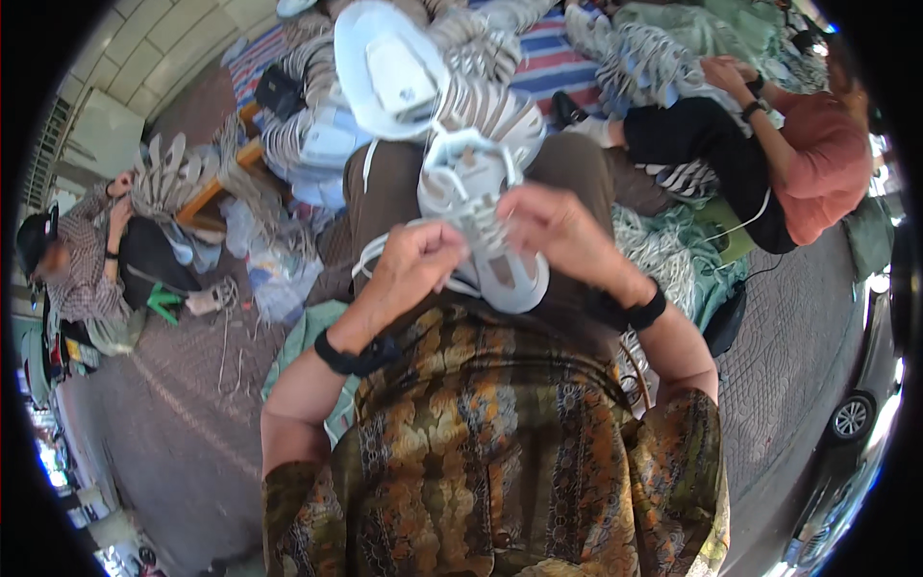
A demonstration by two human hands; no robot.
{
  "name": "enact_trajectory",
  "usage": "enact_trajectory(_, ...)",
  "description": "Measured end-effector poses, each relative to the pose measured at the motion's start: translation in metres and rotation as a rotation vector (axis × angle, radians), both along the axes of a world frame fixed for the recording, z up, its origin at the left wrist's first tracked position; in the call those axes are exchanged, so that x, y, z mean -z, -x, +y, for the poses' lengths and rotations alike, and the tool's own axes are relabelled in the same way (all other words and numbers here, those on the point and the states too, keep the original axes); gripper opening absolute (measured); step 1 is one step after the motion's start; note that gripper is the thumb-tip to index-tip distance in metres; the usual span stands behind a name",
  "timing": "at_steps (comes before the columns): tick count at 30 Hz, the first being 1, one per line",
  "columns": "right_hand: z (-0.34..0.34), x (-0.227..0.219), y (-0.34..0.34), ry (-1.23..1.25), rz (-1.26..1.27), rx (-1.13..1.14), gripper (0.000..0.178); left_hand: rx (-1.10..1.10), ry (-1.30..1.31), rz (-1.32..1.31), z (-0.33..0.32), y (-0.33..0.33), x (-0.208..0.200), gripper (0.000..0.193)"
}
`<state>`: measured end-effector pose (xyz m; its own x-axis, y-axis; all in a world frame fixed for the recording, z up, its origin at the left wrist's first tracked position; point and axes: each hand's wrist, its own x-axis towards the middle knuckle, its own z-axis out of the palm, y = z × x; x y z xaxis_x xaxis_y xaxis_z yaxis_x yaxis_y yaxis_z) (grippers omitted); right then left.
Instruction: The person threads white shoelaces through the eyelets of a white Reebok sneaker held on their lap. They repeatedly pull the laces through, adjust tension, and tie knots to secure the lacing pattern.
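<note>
A white and grey shoe upper (519,283) lies across my lap, its toe toward me and a white shoelace (368,252) threaded through part of it. My left hand (415,262) is closed in a pinch at the shoe's left side, with a loop of lace sticking out beyond it. On the other side, my right hand (562,236) is closed, finger and thumb together over the lacing; the lace between them is partly hidden and slightly blurred. Just beyond my knees stands a large pale shoe piece (389,72), close to the upper's far end.
Stacked shoe uppers (495,120) fill the space ahead, over a striped sheet (553,58). A person in a pink top (817,163) works at the right, another in a checked shirt (91,255) at the left. Plastic bags (279,279) and a lace heap (654,250) flank me.
</note>
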<state>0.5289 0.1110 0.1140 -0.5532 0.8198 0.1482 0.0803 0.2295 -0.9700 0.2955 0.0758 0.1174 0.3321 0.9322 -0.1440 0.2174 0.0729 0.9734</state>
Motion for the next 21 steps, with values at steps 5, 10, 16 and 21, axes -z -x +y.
enact_trajectory(5, 0.032, 0.016, -0.017, 0.092, -0.015, 0.08, 0.006, -0.133, -0.057, 0.028, 0.013, -0.004, 0.013, 0.011)
enact_trajectory(10, 0.04, 0.036, -0.015, 0.011, -0.082, 0.107, 0.007, -0.165, -0.238, 0.097, 0.023, -0.014, 0.023, 0.009)
enact_trajectory(16, 0.043, 0.033, -0.009, -0.129, -0.166, 0.148, 0.013, -0.167, -0.477, 0.345, 0.039, -0.021, 0.021, 0.01)
enact_trajectory(21, 0.082, 0.027, 0.0, -0.689, -0.186, 0.186, 0.023, -0.14, -0.628, 0.524, 0.046, -0.025, 0.022, 0.006)
